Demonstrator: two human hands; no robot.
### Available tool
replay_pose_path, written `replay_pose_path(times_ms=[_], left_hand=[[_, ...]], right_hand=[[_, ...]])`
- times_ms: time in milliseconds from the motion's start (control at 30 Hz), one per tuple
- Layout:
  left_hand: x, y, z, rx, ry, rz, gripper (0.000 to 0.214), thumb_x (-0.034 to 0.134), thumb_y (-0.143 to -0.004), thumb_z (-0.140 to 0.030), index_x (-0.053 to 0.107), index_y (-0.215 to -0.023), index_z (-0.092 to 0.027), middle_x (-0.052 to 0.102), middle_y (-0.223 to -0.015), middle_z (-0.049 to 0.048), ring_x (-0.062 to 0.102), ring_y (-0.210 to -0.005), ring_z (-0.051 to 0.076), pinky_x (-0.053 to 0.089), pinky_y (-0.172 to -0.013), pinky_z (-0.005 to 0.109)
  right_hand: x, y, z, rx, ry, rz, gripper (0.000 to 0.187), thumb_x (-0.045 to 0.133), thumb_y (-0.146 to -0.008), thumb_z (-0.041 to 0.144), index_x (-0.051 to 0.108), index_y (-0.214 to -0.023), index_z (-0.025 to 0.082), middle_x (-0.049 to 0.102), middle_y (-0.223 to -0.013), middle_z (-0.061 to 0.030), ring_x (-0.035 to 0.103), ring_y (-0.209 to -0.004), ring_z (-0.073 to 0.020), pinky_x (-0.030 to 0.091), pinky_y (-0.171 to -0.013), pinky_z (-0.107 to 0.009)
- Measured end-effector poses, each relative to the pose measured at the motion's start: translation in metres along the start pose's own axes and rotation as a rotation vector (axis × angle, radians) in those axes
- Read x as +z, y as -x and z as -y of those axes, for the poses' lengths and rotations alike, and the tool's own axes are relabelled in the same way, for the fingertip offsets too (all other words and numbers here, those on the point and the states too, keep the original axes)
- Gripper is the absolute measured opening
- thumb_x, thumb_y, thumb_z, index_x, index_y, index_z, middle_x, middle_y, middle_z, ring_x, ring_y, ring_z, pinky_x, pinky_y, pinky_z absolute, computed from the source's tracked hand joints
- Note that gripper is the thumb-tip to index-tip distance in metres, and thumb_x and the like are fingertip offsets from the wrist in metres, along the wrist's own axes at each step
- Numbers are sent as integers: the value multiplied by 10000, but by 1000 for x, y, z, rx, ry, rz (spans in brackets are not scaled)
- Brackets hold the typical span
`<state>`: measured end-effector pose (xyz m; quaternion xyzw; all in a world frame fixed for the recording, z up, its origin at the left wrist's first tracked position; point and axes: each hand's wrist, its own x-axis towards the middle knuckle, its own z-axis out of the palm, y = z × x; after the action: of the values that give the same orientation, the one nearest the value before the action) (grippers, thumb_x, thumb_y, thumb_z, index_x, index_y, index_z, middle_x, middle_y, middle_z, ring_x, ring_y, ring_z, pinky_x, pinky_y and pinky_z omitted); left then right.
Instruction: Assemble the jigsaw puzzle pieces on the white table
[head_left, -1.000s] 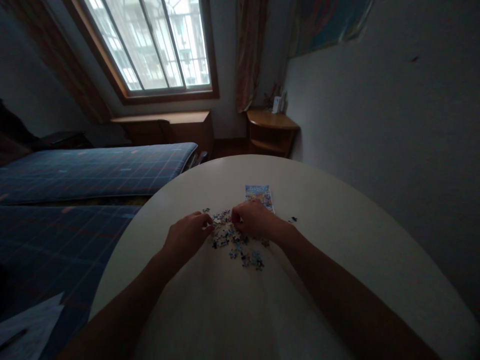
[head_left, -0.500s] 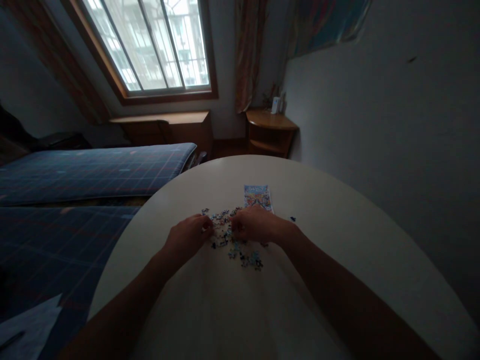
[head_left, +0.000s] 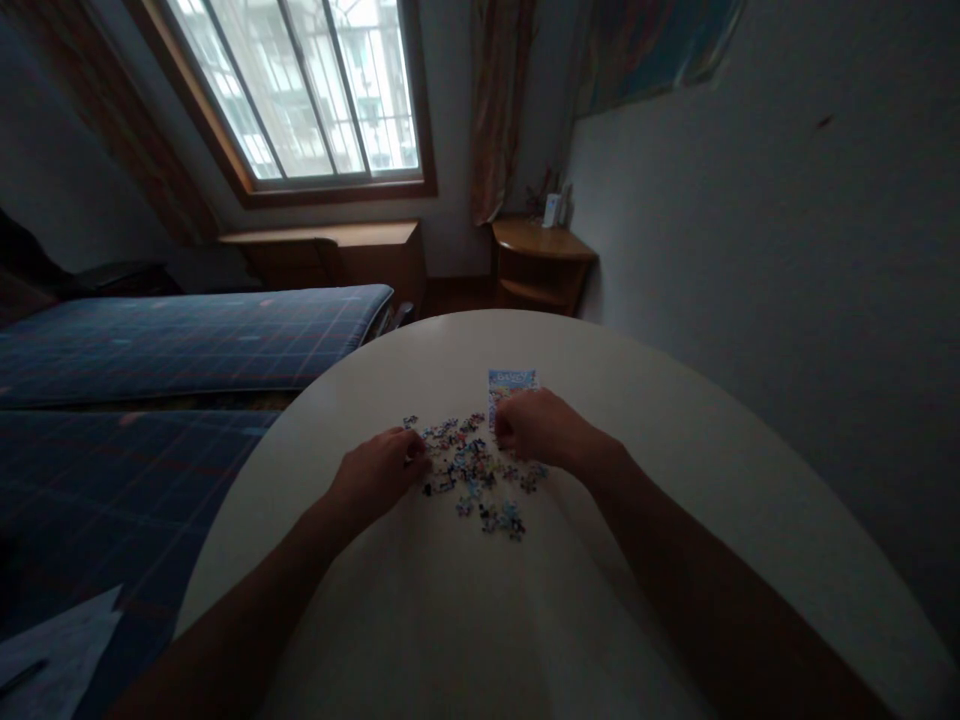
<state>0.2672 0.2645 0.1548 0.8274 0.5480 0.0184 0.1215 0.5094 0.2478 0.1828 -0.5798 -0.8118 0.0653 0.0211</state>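
Several small jigsaw puzzle pieces [head_left: 471,462] lie scattered in a loose heap on the round white table [head_left: 450,620]. My left hand [head_left: 379,468] rests at the heap's left edge, thumb and fingers curled together; what they hold, if anything, is too small to make out. Over the right side of the heap is my right hand [head_left: 541,428], fingers pinched downward, their tips partly hidden. It covers much of a small colourful picture sheet [head_left: 512,378] lying behind the pieces.
Left of the table are beds with blue plaid mattresses [head_left: 187,340], and papers with a pen [head_left: 60,650] lie at the lower left. A wooden desk [head_left: 375,237] stands under the window, a corner shelf [head_left: 544,240] beyond the table. A wall runs along the right.
My right hand has moved right and slightly away from me, from over the heap to the picture sheet, uncovering pieces in the middle. My left hand has hardly moved.
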Motion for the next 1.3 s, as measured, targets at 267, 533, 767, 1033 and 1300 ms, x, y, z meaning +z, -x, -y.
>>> replay_pose_path(times_ms=[267,533,767,1033,1300], left_hand=[[5,-3,5,48,75,-15,173,598,-850,-345,622,-965,-218,673,-1057,50,644,-897,209,437,-717,294],[0,-2,2,34,102,-21,95,602,-842,-279,633,-914,-227,707,-942,23,644,-817,183,420,-675,268],[-2,-4,-12,102,520,-123,164,618,-821,-349,656,-855,-193,715,-843,27,622,-691,148,472,-670,273],[3,-5,-24,103,890,-179,221,656,-789,-380,631,-838,-166,712,-820,41,644,-692,143,515,-649,261],[3,-6,-22,105,768,-200,209,633,-813,-374,645,-879,-176,723,-804,33,673,-719,163,511,-642,262]], right_hand=[[4,10,3,-40,-20,53,256,644,-752,143,762,-966,223,752,-922,-62,674,-847,-203,463,-743,-282],[-2,13,3,-46,-63,75,264,651,-787,160,749,-1026,212,751,-976,-72,677,-891,-203,457,-757,-267],[-2,10,14,-113,-338,-116,213,663,-859,251,722,-1055,193,749,-910,-38,662,-776,-140,448,-731,-247],[1,8,26,-160,-548,-126,172,668,-867,279,725,-977,161,736,-855,-40,642,-729,-112,439,-668,-210],[9,3,23,-89,-445,-175,150,631,-891,279,732,-899,168,742,-830,-35,637,-716,-108,419,-667,-215]])
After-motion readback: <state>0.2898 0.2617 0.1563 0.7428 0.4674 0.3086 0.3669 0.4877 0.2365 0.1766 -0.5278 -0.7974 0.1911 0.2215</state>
